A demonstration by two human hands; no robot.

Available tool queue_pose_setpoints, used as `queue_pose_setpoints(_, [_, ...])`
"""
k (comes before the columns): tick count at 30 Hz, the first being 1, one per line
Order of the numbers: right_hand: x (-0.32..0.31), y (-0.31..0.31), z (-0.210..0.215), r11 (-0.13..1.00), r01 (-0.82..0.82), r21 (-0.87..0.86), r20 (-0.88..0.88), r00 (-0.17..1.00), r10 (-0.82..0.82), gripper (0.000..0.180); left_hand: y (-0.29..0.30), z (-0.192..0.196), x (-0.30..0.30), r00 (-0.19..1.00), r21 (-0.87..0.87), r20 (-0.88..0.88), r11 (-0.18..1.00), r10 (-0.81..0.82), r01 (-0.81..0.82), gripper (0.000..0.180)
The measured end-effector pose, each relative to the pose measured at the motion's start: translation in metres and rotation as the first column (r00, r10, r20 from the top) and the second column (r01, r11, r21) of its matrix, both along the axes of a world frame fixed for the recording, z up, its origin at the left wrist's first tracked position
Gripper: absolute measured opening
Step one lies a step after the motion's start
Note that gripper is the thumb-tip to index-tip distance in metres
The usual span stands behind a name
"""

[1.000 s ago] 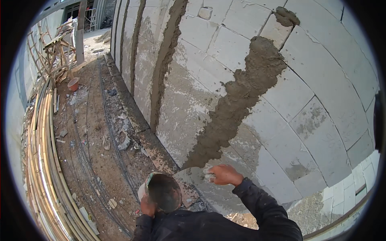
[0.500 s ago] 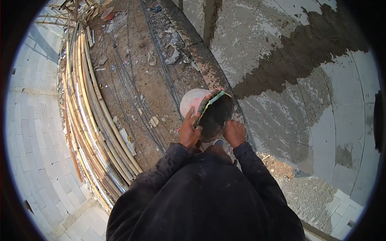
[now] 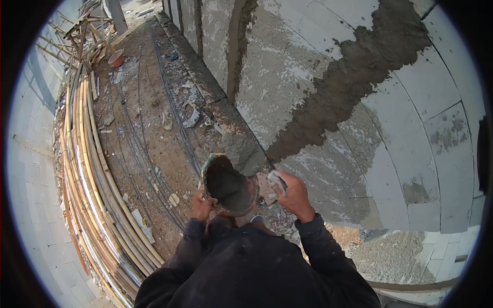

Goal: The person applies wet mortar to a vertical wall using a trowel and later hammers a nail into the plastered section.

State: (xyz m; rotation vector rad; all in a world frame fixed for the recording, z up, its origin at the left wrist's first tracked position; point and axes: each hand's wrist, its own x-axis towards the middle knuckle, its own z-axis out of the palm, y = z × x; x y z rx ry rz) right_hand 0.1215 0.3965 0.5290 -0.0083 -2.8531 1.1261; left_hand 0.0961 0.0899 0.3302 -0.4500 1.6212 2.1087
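My left hand [image 3: 202, 205] is closed on the left rim of a round bucket [image 3: 226, 185] with a dark inside and a mortar-crusted, partly green edge. The bucket is tilted over the strip at the wall's foot. My right hand [image 3: 297, 197] is closed around a pale grey piece [image 3: 277, 180] just right of the bucket. Its kind is unclear, as the fingers cover most of it. Beyond the bucket's mouth, wet grey mortar [image 3: 245, 154] lies on the strip against the wall.
To the right stands a block wall [image 3: 416, 128] with a broad band of dark wet mortar [image 3: 339, 92]. Long bamboo poles [image 3: 95, 174] lie along the left. Dark cables [image 3: 172, 92] and rubble cross the dirt ground. An orange-red bucket [image 3: 116, 58] stands at the far left.
The bucket has swung left and tipped so its mouth faces the wall's foot. My right hand has come off the bucket's side to the right. Grey mortar now shows on the strip.
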Motion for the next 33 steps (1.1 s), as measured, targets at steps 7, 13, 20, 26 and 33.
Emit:
queue_pose_setpoints(7, [-0.043,0.061,0.308,0.979,-0.186,-0.084,-0.342,0.928,0.147,0.030,-0.029,-0.080,0.012,0.975,0.021,-0.023,0.975,0.222,-0.221,0.073])
queue_pose_setpoints(13, [-0.074,0.183,0.445,0.963,-0.036,-0.268,-0.265,0.964,-0.038,0.042,-0.059,-0.154,0.026,0.979,-0.477,-0.124,0.875,-0.163,0.085,0.041])
queue_pose_setpoints(20, [-0.061,0.179,0.444,0.618,0.768,0.169,-0.889,0.389,-0.242,0.027,-0.087,-0.157,0.023,0.919,-0.468,-0.391,0.870,-0.045,-0.156,0.033])
queue_pose_setpoints(26, [-0.018,0.064,0.255,0.867,0.194,0.458,-0.143,0.979,-0.144,0.037,-0.034,-0.025,0.004,0.992,-0.129,-0.031,0.983,0.124,-0.127,0.083])
queue_pose_setpoints(33, [-0.023,-0.019,-0.106,0.859,-0.089,0.505,0.271,0.961,-0.059,0.019,0.013,0.041,-0.011,0.910,-0.420,-0.320,0.900,-0.264,0.114,0.075])
